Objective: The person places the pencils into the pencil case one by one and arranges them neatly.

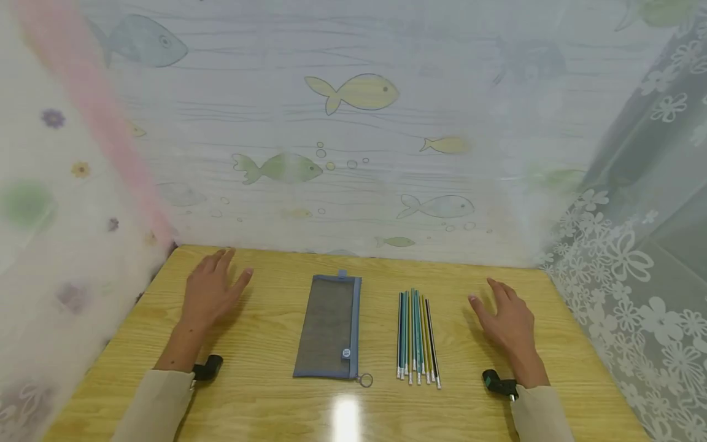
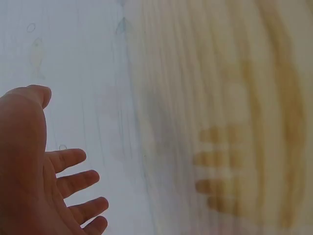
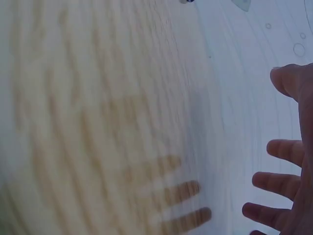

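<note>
"Where's the pouch?"

"My mesh pouch (image 1: 324, 325) lies flat near the middle of the tabletop (image 1: 259, 368), grey, see-through and edged in blue. A blue zip strip (image 1: 356, 319) runs down its right side, with a round pale badge (image 1: 346, 353) low down by the strip. A ring (image 1: 372, 381) sits at the lower right corner, and a small blue tab (image 1: 342, 273) sticks out at the top edge."

"And the pencils?"

"The pencils (image 1: 417, 334) lie to the right of the pouch, apart from it, side by side in a loose bundle. They're teal, yellowish and dark, and their whitish ends, not quite level, face me."

"What about your hands?"

"Both are released, with relaxed fingers. My left hand (image 1: 210, 294) is left of the pouch, apart from it, its thumb spread toward that side. My right hand (image 1: 505, 316) is right of the pencils, near them, its thumb on their side."

"Resting on the wood?"

"I can't tell for my wrists. Both wrist views show my fingers spread, and dark finger-shaped patches on the wood."

"Anything further out?"

"A black device on each wrist, just past my beige sleeves. Behind the tabletop hangs a pale backdrop (image 1: 353, 135) printed with fish; white flowers pattern the sheer covering (image 1: 657, 319) on my right."
</note>
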A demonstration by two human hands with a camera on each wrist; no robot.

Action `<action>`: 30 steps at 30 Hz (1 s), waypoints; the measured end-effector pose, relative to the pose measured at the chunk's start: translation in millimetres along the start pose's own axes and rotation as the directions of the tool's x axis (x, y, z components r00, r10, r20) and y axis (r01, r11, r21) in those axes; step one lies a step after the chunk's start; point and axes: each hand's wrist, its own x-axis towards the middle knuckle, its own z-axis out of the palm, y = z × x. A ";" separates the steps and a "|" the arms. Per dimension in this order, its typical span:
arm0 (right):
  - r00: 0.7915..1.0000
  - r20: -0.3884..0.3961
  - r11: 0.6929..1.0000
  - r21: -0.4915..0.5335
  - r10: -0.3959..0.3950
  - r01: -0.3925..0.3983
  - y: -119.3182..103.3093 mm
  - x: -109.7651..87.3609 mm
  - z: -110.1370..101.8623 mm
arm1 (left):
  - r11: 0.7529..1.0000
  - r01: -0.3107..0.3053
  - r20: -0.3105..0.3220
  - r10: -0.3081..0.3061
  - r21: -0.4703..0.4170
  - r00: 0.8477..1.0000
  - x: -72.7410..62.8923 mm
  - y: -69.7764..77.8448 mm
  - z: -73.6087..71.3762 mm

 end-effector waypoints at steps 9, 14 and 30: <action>0.999 0.034 0.996 0.083 0.016 -0.019 -4.4 2.2 -0.9 | 0.996 0.041 0.095 -0.034 -0.076 0.995 1.5 16.4 3.8; 0.999 0.043 0.994 0.103 0.022 -0.027 -9.9 3.0 -0.8 | 0.993 0.030 0.115 -0.017 -0.113 0.993 1.6 30.7 6.3; 0.996 0.091 0.989 0.151 -0.006 -0.008 -32.3 4.8 10.1 | 0.990 -0.049 0.150 0.069 -0.135 0.986 -3.4 71.9 28.7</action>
